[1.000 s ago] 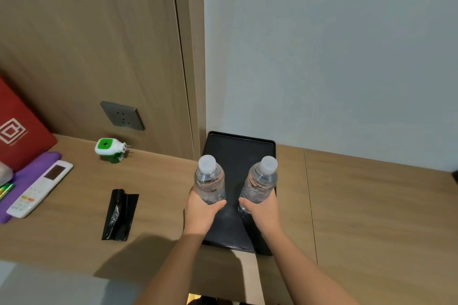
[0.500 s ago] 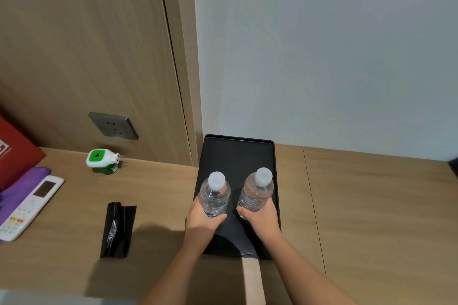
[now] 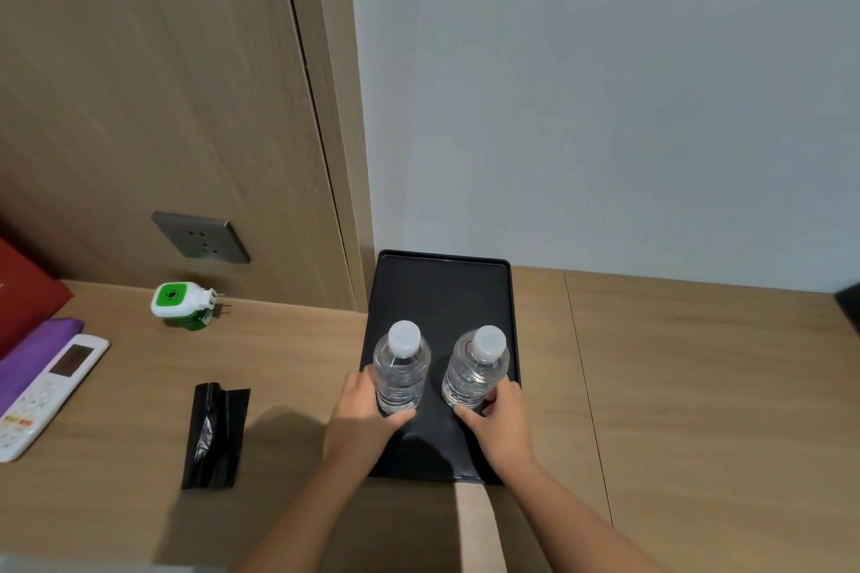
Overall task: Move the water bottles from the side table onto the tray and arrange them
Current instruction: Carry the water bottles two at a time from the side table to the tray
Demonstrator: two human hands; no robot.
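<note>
Two clear water bottles with white caps stand upright side by side on a black rectangular tray (image 3: 442,288) that lies against the wall. My left hand (image 3: 360,416) wraps the lower part of the left bottle (image 3: 401,368). My right hand (image 3: 500,419) wraps the lower part of the right bottle (image 3: 477,368). Both bottle bases sit around the tray's middle, partly hidden by my fingers. A gap of tray shows between the two bottles.
On the wooden table to the left lie a black folded bag (image 3: 214,435), a green and white plug-in device (image 3: 182,303), a white remote (image 3: 44,391) on a purple cloth (image 3: 32,354) and a red bag (image 3: 23,293). A wall socket (image 3: 201,237) is above.
Both bottles came down from above the tray's near part and now stand on the tray, a little farther apart. The camera tilted and shifted left.
</note>
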